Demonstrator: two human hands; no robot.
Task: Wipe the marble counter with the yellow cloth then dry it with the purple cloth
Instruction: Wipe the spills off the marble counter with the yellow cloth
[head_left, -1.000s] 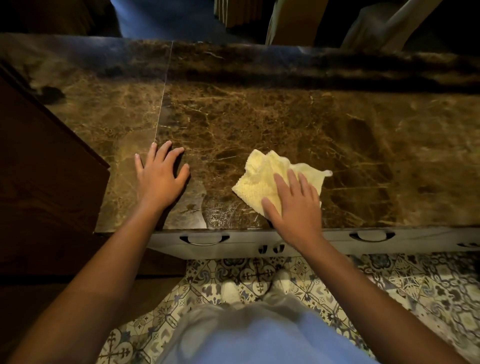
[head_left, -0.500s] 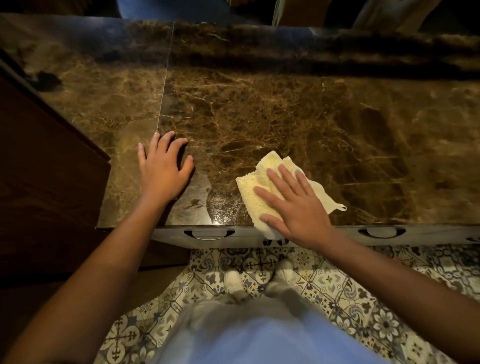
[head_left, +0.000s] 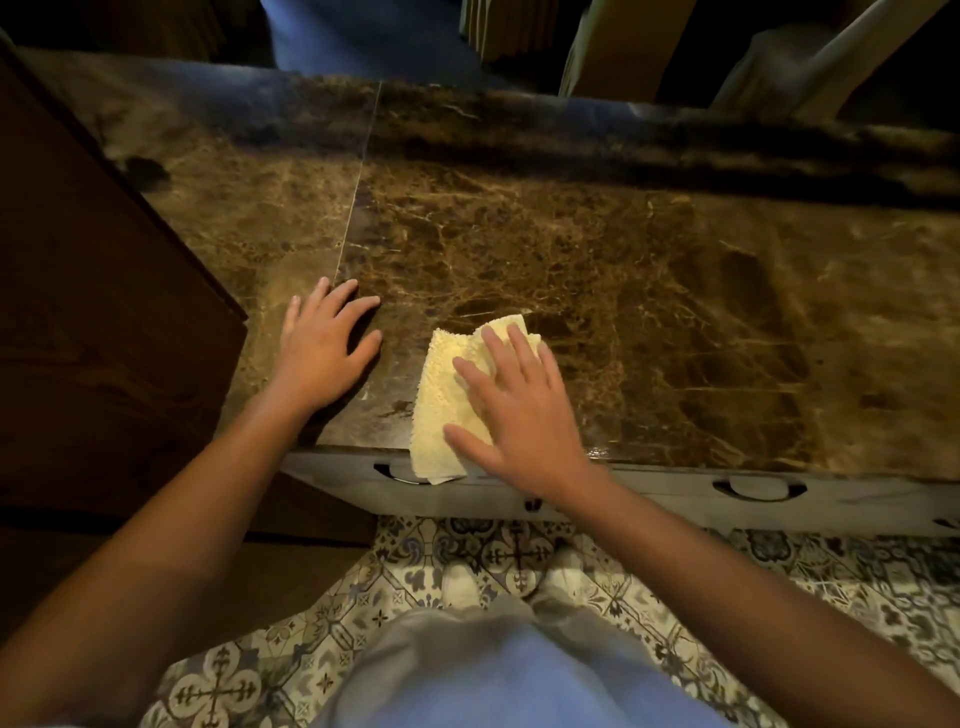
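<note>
Lying under right hand (head_left: 519, 410): yellow cloth (head_left: 441, 410)

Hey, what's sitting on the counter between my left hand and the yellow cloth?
Nothing: in the head view only bare marble counter shows between the left hand and the yellow cloth under the right hand.
</note>
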